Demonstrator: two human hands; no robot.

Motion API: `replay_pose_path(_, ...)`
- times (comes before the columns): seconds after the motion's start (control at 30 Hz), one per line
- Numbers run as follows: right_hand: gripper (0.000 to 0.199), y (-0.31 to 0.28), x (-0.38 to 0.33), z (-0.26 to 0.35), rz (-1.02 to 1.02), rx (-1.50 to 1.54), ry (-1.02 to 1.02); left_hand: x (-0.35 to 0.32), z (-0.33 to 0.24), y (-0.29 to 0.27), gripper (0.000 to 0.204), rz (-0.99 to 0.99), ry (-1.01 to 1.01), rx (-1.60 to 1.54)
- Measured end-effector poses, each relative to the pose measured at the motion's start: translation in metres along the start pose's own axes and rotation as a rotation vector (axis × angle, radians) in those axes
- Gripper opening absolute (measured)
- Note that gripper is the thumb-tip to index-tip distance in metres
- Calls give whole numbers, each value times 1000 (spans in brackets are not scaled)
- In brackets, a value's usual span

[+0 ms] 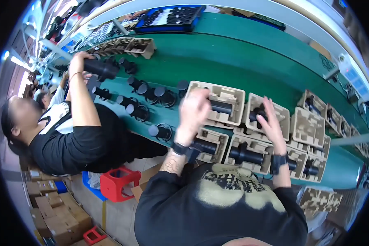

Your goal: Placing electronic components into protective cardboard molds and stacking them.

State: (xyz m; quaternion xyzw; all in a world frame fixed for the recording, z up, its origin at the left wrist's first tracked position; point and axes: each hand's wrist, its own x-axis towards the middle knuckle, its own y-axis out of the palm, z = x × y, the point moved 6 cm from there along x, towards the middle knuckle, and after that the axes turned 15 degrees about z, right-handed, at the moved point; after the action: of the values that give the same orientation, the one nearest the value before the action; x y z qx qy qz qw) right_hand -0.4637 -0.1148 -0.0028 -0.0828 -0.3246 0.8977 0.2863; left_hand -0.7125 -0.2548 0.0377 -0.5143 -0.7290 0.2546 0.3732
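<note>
My left hand is over the left side of a beige moulded pulp tray, its fingers bent and blurred by motion. A black cylindrical part lies in that tray beside the hand. At the neighbouring pulp tray, my right hand has its fingers stretched and its thumb apart. A small black part sits in this tray next to the thumb; whether the hand touches it, I cannot tell. Nearer my body, further trays hold black cylindrical parts.
Several black cylinders stand on the green bench to the left. There a co-worker handles a large black cylinder. More trays stand to the right. A blue crate is at the back; a red stool stands below.
</note>
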Motion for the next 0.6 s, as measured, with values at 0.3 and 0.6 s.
replay_pose_path(0.3,37,-10,-37,42,-122,344,-99,33,219,1,40,415,-268,146)
replay_pose_path(0.6,90,-13,-61,76,-15,702,-158,-21,33,-5,39,-420,-210,-2139)
